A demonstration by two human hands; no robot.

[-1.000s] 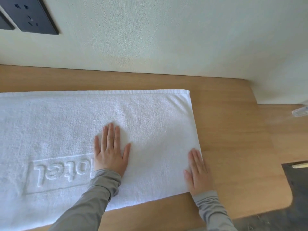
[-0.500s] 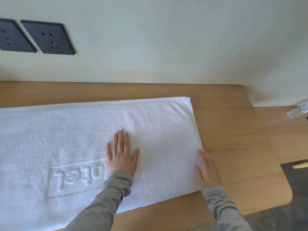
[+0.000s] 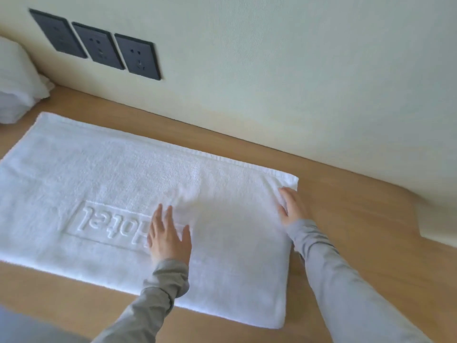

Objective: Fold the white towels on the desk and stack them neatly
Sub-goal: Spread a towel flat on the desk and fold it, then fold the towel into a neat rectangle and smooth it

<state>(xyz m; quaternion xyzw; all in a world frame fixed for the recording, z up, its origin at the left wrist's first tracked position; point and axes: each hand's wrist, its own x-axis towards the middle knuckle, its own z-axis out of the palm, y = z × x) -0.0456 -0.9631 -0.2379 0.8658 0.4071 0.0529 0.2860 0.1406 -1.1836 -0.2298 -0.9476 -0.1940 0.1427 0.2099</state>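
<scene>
towel count first: one white towel (image 3: 118, 184) lies spread flat on the wooden desk (image 3: 358, 219), its long side running roughly along the wall (image 3: 296, 70), and one stack of folded white towels (image 3: 14, 82) sits at the far left end of the desk against that wall, partly cut off by the picture's edge. how many towels are in the stack cannot be told. the spread towel carries one embossed box with the word "hotel" (image 3: 108, 224), seen upside down from the wearer's side.

two hands are in view, both in grey sleeves. the left hand (image 3: 168, 236) rests palm down on the towel just right of the lettering, fingers stretched out and close together, thumb held apart; its heel covers the first letter's edge. a soft wrinkle of cloth rises just beyond its fingertips. the right hand (image 3: 290, 206) lies at the towel's right short edge near the far right corner, fingers extended along the edge and touching the cloth; whether it nips the edge or only presses on it cannot be told.

three dark wall sockets (image 3: 99, 47) sit in a row on the wall above the left part of the desk. bare wood shows to the right of the towel and along its near side.
</scene>
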